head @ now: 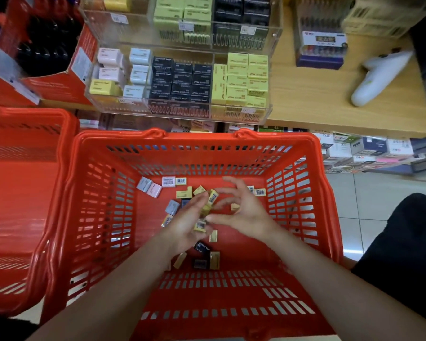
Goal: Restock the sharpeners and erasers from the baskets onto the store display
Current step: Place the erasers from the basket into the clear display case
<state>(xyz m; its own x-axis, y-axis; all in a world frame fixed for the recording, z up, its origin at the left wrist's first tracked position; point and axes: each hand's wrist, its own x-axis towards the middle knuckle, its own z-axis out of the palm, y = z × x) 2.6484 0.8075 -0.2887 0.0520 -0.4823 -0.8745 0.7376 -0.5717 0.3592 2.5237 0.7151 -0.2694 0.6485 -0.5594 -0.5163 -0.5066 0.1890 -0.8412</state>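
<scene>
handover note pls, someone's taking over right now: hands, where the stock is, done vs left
Left hand: grip on a few yellow boxes over the red basket.
Right hand: fingers spread, holding nothing, right beside them.
Basket: loose boxes in yellow, black, blue and pink on its floor.
Clear display: largely stocked; upper left compartment shows room.
Left: sort by colour, move the rest up.
</scene>
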